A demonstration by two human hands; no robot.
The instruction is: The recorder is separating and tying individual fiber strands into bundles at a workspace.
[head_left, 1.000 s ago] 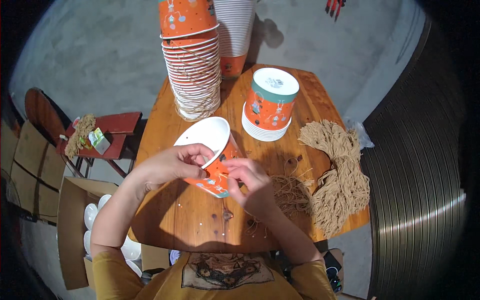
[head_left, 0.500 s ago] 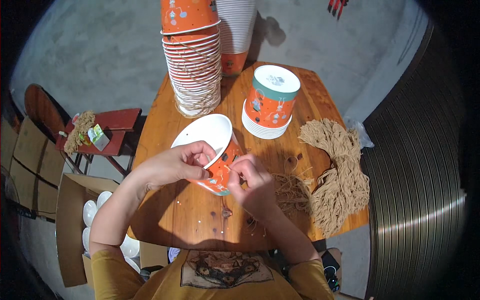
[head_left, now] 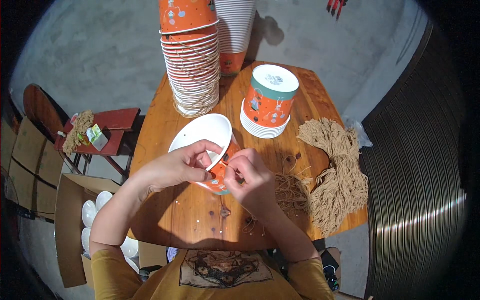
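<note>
An orange paper bucket (head_left: 204,131) with a white inside and rim lies tilted in front of me, its opening facing up and to the left. Closed over the rim, my left hand (head_left: 177,164) has its thumb outside the wall and its fingers inside. My right hand (head_left: 252,176) pinches a thin light cord (head_left: 223,164) against the bucket's outer side, just below the rim. The fingertips partly hide where the cord meets the wall. Loose cord strands (head_left: 291,192) lie beside my right hand.
Tall bucket stacks (head_left: 194,70) (head_left: 235,30) stand at the back, the left one draped with cords. Upturned buckets (head_left: 274,106) sit behind mine. A thick cord bundle (head_left: 340,175) covers the table's right side. Left are a red bench (head_left: 116,121) and a cardboard box (head_left: 70,235).
My right hand has shifted slightly left and closer to the bucket wall, with the cord still pinched. My left hand keeps its hold on the rim.
</note>
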